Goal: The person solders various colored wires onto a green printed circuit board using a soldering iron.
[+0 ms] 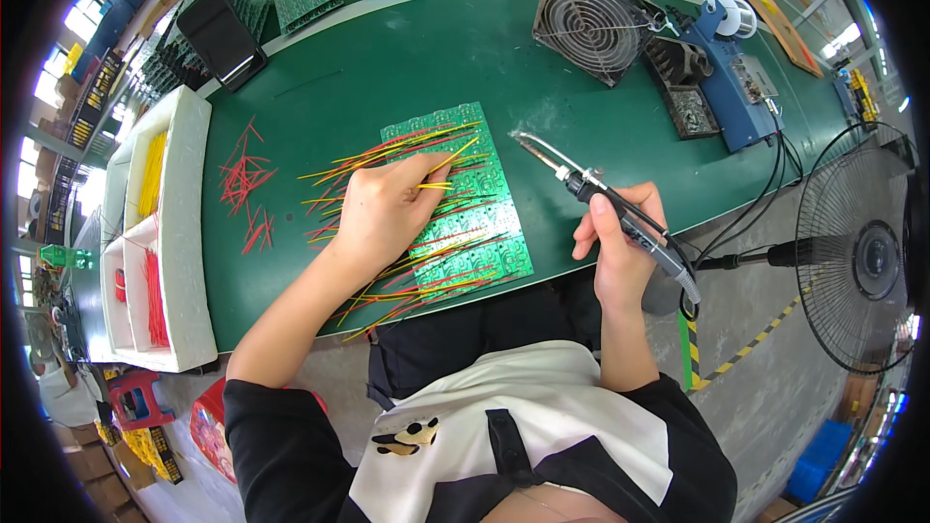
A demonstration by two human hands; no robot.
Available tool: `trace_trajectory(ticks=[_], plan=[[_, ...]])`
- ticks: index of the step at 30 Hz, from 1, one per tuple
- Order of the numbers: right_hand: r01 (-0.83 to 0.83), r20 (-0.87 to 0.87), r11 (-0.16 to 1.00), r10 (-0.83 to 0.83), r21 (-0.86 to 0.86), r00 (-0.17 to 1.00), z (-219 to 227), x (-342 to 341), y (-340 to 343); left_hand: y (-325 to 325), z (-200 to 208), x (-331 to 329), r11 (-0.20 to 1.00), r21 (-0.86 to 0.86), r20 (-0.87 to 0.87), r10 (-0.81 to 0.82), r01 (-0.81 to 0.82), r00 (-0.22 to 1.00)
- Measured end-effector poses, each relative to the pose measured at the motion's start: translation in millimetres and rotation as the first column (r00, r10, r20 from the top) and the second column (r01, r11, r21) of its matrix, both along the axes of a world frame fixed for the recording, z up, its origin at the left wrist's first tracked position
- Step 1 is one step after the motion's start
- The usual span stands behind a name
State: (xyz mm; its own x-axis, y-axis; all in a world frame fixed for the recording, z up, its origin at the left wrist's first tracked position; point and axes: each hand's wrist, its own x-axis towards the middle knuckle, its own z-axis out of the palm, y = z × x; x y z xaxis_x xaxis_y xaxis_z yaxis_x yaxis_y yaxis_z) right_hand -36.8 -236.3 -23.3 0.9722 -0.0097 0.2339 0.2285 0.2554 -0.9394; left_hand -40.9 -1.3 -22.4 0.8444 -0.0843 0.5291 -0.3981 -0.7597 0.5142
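Note:
A green circuit board panel (502, 208) lies near the table's front edge, with several red and yellow wires (450, 250) across it, their loose ends sticking out to the left. Over the panel's upper part my left hand (381, 208) is closed, pinching a yellow wire (456, 153) between thumb and fingers. My right hand (625, 257) is wrapped round a soldering iron (630, 225) fitted with a thin metal guide tube along its tip. That tip points up and left, to the right of the panel and apart from it, with a wisp of smoke by it.
Loose red wires (247, 179) lie left of the panel, beside a white foam box (184, 232) holding yellow and red wires. A square fan (593, 24), a blue solder-feeding unit (731, 87) with a spool, and a black phone (221, 36) stand farther back. A floor fan (872, 247) is at right.

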Motion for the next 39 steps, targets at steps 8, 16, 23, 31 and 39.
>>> trace_trajectory(ticks=[8, 16, 23, 31, 39], plan=[[-0.033, -0.054, 0.999, 0.032, -0.026, 0.998, 2.0, -2.7, 2.8, -1.9, 1.8, -0.1, 0.999, -0.028, 0.012, -0.024, 0.024, 1.000], [-0.050, -0.038, 0.998, 0.049, -0.034, 0.998, -0.7, -3.3, 2.1, -1.1, 3.5, -0.9, 0.999, -0.028, 0.001, -0.016, 0.016, 1.000], [-0.037, -0.045, 0.998, 0.034, -0.054, 0.998, 1.2, -3.9, 2.5, -2.1, 0.3, 0.0, 1.000, -0.022, 0.037, -0.019, 0.020, 0.999], [-0.033, -0.039, 0.997, 0.031, -0.076, 0.999, 0.2, -3.7, 4.7, -1.6, 2.4, 0.4, 1.000, -0.008, 0.041, -0.014, 0.014, 0.999], [0.001, -0.001, 0.999, -0.001, -0.040, 1.000, -1.9, -4.0, 2.7, -0.6, 1.3, -0.3, 1.000, -0.022, -0.029, -0.019, 0.018, 0.999]])
